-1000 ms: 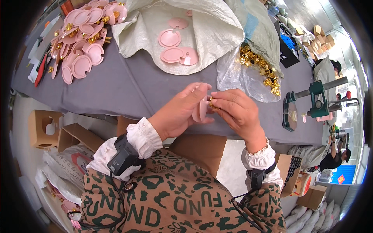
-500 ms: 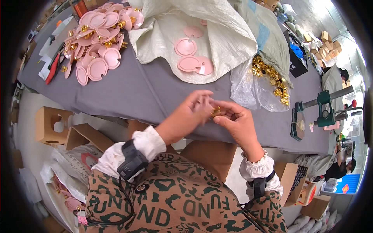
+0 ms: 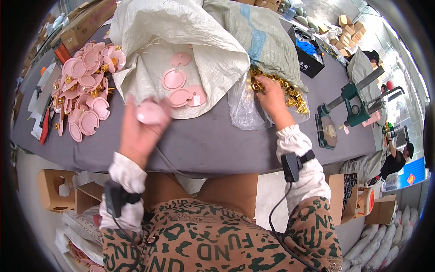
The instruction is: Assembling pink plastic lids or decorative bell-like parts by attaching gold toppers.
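Observation:
My left hand (image 3: 141, 132), smeared by motion, holds a round pink lid (image 3: 151, 112) above the grey table, left of the sack's mouth. My right hand (image 3: 273, 100) reaches to the shiny gold pieces (image 3: 295, 99) in a clear plastic bag (image 3: 244, 109). Its thumb and fingers are apart at the edge of the gold heap, and no piece shows held between them. Several pink lids (image 3: 174, 79) with notched rims lie on the open mouth of a white woven sack (image 3: 222, 50). A large pile of pink lids (image 3: 88, 121) with gold parts among them is at the left.
A green hand press (image 3: 351, 102) stands on the table's right side. Red-handled scissors or pliers (image 3: 45, 128) lie beyond the left pile. A black box (image 3: 309, 61) with blue contents is at the far right. Cardboard boxes (image 3: 56, 188) stand below the table.
My hands were together over the table's front edge around a small gold piece. They have parted: the left went left with a pink lid, the right forward to the gold pieces. The view has shifted.

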{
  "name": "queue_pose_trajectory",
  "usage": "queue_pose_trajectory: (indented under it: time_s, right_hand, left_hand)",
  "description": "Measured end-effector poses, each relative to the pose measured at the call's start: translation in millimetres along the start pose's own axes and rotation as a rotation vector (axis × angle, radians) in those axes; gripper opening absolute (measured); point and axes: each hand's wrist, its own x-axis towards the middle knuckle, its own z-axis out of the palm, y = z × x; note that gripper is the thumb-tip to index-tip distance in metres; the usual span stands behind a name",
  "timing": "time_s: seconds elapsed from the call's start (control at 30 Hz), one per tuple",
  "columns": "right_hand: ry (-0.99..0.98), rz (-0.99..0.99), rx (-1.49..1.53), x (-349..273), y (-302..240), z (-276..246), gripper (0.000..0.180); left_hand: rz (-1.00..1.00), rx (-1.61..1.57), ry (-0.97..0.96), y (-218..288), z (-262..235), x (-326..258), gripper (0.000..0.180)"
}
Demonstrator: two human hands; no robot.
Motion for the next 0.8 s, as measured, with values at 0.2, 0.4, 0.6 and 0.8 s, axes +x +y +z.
queue_pose_trajectory:
  time_s: [0.2,0.4,0.6,0.8]
  right_hand:
    - [-0.149,-0.079,-0.165,4,9,0,0.035]
    - [-0.002,0.369,0.582,-38,-11,-28,0.032]
    - [-0.172,0.133,0.814,-66,-98,-54,0.027]
    - [-0.154,-0.290,0.612,-66,-122,-56,0.023]
  left_hand:
    - [-0.301,0.147,0.005,-78,-23,-17,0.058]
    - [-0.388,0.281,-0.113,-106,12,-9,0.069]
    - [-0.431,0.303,-0.187,-125,17,1,0.071]
    - [-0.426,0.333,-0.194,-126,13,-3,0.067]
